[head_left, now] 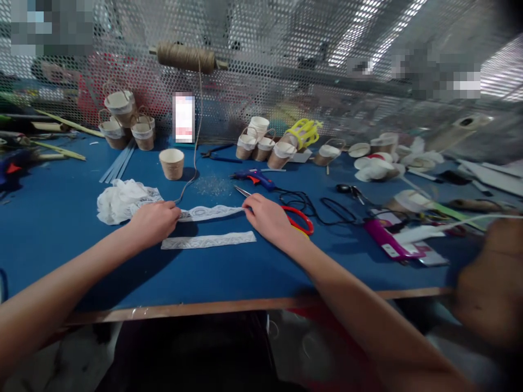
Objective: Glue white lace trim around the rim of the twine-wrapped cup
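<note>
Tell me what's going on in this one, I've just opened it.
A person holds a white lace strip stretched above a blue table, with the left hand near the bunched lace and the right hand pinching the other end. A separate lace piece lies flat in front of it. Red-handled scissors lie by the right hand, partly hidden by it. Farther back are a plain cup and a blue glue gun.

Left hand point(157, 220) and right hand point(265, 215) stretching white lace point(210, 213), cut strip point(208, 240) nearby, blue tabletop point(245, 277)
</note>
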Action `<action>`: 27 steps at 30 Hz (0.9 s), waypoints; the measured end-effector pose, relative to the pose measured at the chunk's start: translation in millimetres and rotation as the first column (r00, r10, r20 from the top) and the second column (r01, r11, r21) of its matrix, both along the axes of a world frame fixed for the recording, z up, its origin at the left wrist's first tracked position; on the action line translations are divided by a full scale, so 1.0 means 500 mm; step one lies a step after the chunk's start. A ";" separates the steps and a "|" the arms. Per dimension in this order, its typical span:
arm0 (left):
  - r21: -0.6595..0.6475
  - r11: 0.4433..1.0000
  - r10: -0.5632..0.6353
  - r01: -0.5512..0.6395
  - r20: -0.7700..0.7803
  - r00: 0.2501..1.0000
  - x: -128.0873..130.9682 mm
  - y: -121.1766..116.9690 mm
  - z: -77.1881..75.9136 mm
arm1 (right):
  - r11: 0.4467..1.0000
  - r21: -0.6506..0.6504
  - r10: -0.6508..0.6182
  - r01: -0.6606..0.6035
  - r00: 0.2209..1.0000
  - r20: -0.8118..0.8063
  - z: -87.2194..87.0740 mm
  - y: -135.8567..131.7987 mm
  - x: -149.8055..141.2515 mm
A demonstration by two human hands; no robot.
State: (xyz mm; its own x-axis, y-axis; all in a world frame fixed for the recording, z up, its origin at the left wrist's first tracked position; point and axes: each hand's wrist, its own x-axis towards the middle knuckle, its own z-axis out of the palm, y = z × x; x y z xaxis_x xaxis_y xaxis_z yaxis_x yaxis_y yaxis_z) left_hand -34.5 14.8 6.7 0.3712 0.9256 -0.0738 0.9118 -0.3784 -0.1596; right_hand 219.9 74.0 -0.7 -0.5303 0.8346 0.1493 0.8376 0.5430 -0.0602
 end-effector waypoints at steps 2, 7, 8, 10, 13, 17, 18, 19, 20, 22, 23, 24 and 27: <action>-0.019 1.000 0.011 -0.011 0.023 1.000 -0.008 -0.004 0.002 | 0.999 -0.029 0.013 -0.013 0.999 -0.030 -0.002 -0.008 0.009; -0.036 0.999 0.018 -0.016 0.068 0.998 -0.013 -0.009 -0.001 | 0.994 -0.103 0.033 -0.042 0.996 -0.087 -0.014 -0.025 0.017; -0.037 0.999 0.021 -0.018 0.082 0.996 -0.013 -0.008 -0.002 | 0.992 -0.115 0.036 -0.047 0.995 -0.097 -0.015 -0.027 0.017; -0.041 0.999 0.038 -0.034 0.117 0.992 -0.015 -0.005 -0.003 | 0.990 -0.132 0.040 -0.056 0.992 -0.121 -0.016 -0.029 0.016; -0.055 0.997 0.068 -0.059 0.188 0.980 -0.023 0.005 -0.006 | 0.986 -0.153 0.036 -0.060 0.987 -0.158 -0.011 -0.028 0.015; -0.099 0.994 0.073 -0.044 0.305 0.950 -0.035 0.017 -0.008 | 0.980 -0.193 0.007 -0.045 0.982 -0.190 0.002 -0.028 0.014; -0.108 0.993 0.076 -0.043 0.325 0.943 -0.037 0.019 -0.008 | 0.978 -0.206 0.004 -0.045 0.981 -0.195 0.005 -0.029 0.014; -0.114 0.993 0.078 -0.042 0.338 0.938 -0.039 0.021 -0.008 | 0.975 -0.218 0.006 -0.050 0.980 -0.198 0.009 -0.030 0.013; -0.116 0.992 0.077 -0.039 0.346 0.935 -0.039 0.022 -0.008 | 0.971 -0.231 0.013 -0.060 0.979 -0.201 0.011 -0.032 0.012; -0.116 0.993 0.073 -0.034 0.349 0.934 -0.040 0.023 -0.008 | 0.964 -0.251 0.035 -0.087 0.978 -0.206 0.015 -0.035 0.009; -0.115 0.993 0.072 -0.033 0.350 0.934 -0.041 0.023 -0.008 | 0.961 -0.257 0.044 -0.097 0.977 -0.207 0.016 -0.036 0.009; -0.115 0.993 0.072 -0.033 0.353 0.933 -0.042 0.023 -0.009 | 0.960 -0.261 0.050 -0.105 0.977 -0.207 0.016 -0.035 0.009; -0.122 0.992 0.073 -0.029 0.368 0.927 -0.045 0.022 -0.012 | 0.956 -0.268 0.070 -0.123 0.978 -0.198 0.015 -0.033 0.011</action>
State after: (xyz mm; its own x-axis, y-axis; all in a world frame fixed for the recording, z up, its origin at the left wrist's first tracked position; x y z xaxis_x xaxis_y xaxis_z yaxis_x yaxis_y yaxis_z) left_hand -56.8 25.7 0.7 0.3445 0.9377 -0.0447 0.9161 -0.3254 0.2344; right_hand 225.3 57.2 6.9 -0.5957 0.8029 0.0222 0.7419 0.5607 -0.3677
